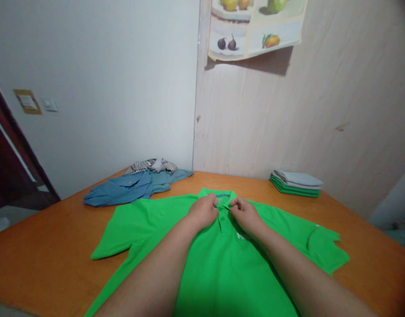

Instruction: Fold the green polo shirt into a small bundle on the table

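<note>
A bright green polo shirt [222, 268] lies spread face up on the orange table, its collar pointing away from me and its short sleeves out to both sides. My left hand [205, 211] is closed on the left side of the collar and placket. On the other side of the neck opening, my right hand [245, 214] pinches the right collar edge. Between my hands the buttoned placket shows, with a small gap in it. White lettering on the chest is partly covered by my right wrist. The right sleeve is rumpled near its hem.
Loose blue garments [123, 187] and a striped cloth [152, 165] lie in a heap at the back left of the table [33, 255]. A stack of folded green and grey clothes [296, 182] sits at the back right. Walls stand behind the table, with a fruit poster [255, 26].
</note>
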A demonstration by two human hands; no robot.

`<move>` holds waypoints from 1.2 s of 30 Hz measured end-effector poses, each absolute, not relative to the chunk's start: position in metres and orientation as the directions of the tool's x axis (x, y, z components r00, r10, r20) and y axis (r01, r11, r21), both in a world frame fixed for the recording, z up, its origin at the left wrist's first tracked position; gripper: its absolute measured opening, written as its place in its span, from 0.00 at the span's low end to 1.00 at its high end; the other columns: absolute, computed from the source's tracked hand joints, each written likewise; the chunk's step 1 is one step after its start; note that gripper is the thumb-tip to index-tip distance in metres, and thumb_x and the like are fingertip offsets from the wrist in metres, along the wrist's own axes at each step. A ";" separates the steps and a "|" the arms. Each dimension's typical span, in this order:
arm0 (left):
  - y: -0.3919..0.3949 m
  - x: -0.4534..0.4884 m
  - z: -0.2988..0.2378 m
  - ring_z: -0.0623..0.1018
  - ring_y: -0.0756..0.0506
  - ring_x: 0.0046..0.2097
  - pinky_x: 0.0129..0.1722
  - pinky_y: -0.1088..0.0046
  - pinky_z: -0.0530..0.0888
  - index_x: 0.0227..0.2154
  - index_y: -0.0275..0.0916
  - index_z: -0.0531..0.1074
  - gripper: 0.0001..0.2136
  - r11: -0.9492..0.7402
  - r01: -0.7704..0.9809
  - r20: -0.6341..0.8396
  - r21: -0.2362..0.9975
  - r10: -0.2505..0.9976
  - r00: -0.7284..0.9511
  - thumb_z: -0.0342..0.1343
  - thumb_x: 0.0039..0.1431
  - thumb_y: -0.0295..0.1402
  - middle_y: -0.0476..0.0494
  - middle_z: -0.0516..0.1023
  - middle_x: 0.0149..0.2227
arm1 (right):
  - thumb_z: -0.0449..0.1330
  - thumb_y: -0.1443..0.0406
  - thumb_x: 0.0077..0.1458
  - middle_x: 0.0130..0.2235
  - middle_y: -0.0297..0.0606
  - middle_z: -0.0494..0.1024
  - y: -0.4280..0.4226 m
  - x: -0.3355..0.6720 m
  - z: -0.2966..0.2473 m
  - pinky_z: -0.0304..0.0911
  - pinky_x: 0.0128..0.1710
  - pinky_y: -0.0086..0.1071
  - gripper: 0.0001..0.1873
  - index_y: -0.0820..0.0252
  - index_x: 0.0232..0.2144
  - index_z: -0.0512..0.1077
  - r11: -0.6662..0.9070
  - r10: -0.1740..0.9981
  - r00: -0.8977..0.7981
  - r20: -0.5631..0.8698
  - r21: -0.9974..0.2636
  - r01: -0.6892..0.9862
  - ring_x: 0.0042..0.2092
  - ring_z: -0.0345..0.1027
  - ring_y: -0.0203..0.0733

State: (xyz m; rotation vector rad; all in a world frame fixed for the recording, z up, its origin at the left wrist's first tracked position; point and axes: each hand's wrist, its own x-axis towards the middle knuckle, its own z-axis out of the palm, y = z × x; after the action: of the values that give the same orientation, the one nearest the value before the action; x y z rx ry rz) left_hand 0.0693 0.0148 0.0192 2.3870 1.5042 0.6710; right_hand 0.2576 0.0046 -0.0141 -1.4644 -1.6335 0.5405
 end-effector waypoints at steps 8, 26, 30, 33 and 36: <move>0.010 0.065 0.028 0.77 0.42 0.41 0.37 0.70 0.70 0.30 0.42 0.76 0.05 -0.386 0.891 0.130 0.241 0.922 0.364 0.55 0.56 0.30 0.43 0.78 0.36 | 0.54 0.63 0.58 0.39 0.39 0.76 -0.009 0.258 0.001 0.57 0.42 0.33 0.11 0.55 0.38 0.77 0.259 0.950 -0.193 0.244 -0.278 0.925 0.44 0.68 0.44; 0.013 0.063 0.023 0.73 0.37 0.48 0.48 0.62 0.69 0.37 0.43 0.77 0.09 -0.366 0.893 0.235 0.264 0.922 0.309 0.54 0.58 0.28 0.39 0.76 0.42 | 0.52 0.58 0.65 0.46 0.42 0.76 -0.027 0.236 0.011 0.59 0.44 0.34 0.19 0.52 0.53 0.74 0.296 0.945 -0.254 0.207 -0.208 0.932 0.49 0.70 0.47; 0.015 0.062 0.019 0.71 0.38 0.51 0.49 0.62 0.67 0.42 0.43 0.72 0.11 -0.360 0.908 0.308 0.214 0.907 0.287 0.55 0.55 0.28 0.40 0.74 0.47 | 0.52 0.57 0.65 0.47 0.43 0.76 -0.026 0.237 0.008 0.59 0.46 0.34 0.19 0.53 0.54 0.73 0.307 0.937 -0.250 0.242 -0.238 0.921 0.50 0.69 0.46; 0.015 0.062 0.017 0.70 0.38 0.53 0.50 0.62 0.66 0.43 0.44 0.70 0.12 -0.340 0.924 0.321 0.177 0.907 0.273 0.55 0.55 0.29 0.40 0.73 0.49 | 0.52 0.58 0.64 0.47 0.42 0.76 -0.025 0.238 0.007 0.59 0.47 0.34 0.19 0.52 0.54 0.73 0.315 0.935 -0.255 0.248 -0.245 0.917 0.50 0.69 0.46; 0.016 0.060 0.017 0.71 0.35 0.54 0.49 0.59 0.67 0.46 0.41 0.68 0.13 -0.223 0.957 0.335 0.185 0.930 0.152 0.55 0.58 0.36 0.36 0.73 0.50 | 0.52 0.58 0.64 0.46 0.42 0.76 -0.025 0.237 0.008 0.59 0.45 0.34 0.19 0.52 0.53 0.74 0.309 0.937 -0.251 0.243 -0.244 0.919 0.49 0.70 0.47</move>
State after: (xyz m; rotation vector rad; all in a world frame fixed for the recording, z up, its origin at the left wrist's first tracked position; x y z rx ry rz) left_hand 0.0601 0.0162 0.0168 2.4366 2.0007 0.6161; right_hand 0.2374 -0.0253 0.0077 -1.6657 -2.2423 0.0738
